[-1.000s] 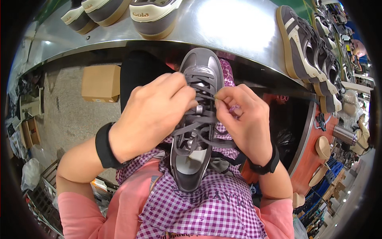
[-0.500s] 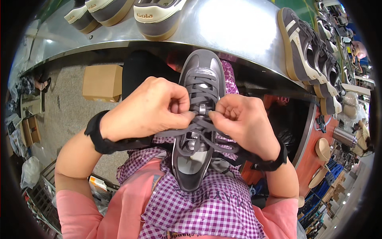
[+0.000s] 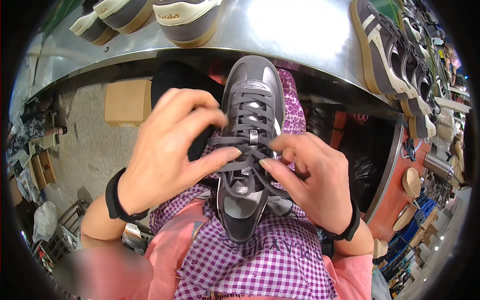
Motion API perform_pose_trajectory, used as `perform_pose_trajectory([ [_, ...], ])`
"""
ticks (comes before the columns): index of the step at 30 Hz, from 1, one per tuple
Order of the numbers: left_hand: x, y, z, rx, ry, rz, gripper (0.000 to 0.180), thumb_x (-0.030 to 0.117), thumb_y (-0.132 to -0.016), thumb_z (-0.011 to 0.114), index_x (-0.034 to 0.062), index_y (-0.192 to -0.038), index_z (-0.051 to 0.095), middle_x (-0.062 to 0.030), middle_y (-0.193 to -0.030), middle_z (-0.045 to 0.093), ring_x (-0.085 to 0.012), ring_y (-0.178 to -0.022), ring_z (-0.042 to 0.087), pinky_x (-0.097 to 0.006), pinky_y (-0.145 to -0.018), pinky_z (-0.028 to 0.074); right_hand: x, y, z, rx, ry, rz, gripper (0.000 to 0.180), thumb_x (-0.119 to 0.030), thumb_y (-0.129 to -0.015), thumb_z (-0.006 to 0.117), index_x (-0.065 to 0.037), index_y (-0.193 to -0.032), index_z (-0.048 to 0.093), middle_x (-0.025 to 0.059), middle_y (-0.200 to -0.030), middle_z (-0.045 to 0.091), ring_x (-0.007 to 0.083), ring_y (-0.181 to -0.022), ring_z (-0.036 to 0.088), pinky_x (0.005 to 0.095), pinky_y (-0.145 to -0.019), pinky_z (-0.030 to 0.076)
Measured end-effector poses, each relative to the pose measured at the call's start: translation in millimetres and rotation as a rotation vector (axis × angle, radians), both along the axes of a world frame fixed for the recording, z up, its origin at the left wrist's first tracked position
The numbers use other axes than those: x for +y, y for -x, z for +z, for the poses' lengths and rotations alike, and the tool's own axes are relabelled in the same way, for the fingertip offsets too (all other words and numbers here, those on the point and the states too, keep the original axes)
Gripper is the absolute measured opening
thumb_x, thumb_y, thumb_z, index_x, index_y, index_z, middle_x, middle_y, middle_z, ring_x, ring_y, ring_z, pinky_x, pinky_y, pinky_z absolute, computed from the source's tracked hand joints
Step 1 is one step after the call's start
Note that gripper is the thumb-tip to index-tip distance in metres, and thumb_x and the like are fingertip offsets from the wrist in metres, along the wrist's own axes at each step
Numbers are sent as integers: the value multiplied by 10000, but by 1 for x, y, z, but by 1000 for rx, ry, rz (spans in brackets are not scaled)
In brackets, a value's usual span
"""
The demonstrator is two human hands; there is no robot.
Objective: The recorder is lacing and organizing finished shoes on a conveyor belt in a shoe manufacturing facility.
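Observation:
A dark grey sneaker (image 3: 255, 75) lies on my lap with its toe pointing away from me. Its flat grey laces (image 3: 248, 121) are threaded up the front, with loose loops crossing over the tongue near the ankle opening. On the left side of the laces is my left hand (image 3: 172, 145), fingers spread and slightly blurred, the thumb tip touching a lace. My right hand (image 3: 312, 172) is at the right side of the laces, thumb and index finger apart, their tips close to the crossed strands. Neither hand appears to grip a lace.
A metal workbench (image 3: 280, 30) spans the far side, with sneakers (image 3: 187, 22) at its left and a row of them (image 3: 382, 55) at its right. A cardboard box (image 3: 127, 102) sits on the floor at left. To the right are a red-brown surface (image 3: 387, 200) and a metal cylinder (image 3: 437, 165).
Both hands have loosened from their pinch on the laces, and the fingers have spread. My left fingers have lifted up and left. The sneaker stays nearly in place.

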State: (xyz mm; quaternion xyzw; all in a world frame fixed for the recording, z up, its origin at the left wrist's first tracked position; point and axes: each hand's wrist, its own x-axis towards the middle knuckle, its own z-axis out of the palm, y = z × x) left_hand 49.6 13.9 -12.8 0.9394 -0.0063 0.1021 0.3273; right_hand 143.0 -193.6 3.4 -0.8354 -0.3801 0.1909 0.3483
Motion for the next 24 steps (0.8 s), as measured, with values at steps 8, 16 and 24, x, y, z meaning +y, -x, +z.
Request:
perform_pose_trajectory([
  [8, 3, -6, 2, 99, 284, -398, 214, 69, -707, 783, 43, -895, 685, -51, -768, 564, -239, -717, 550, -340, -640, 443, 0, 7, 9, 86, 96, 44, 206, -146, -777, 764, -48, -809, 586, 91, -626, 569, 248, -536, 583, 343, -490, 443],
  [16, -19, 16, -9, -67, 109, -46, 432, 131, -587, 803, 28, -984, 668, -23, -656, 507, -213, -566, 506, -315, -488, 393, -38, -15, -9, 945, -481, 73, 192, -129, -883, 670, 9, -763, 610, 65, -582, 514, 128, -495, 450, 294, -493, 370],
  [24, -30, 28, -11, -236, -248, -258, 432, 238, -601, 766, 80, -990, 664, -24, -954, 597, -230, -847, 591, -344, -668, 430, -5, -13, -15, 293, -139, -181, 163, -131, -868, 682, 22, -848, 629, 110, -755, 588, 209, -623, 559, 326, -561, 414],
])
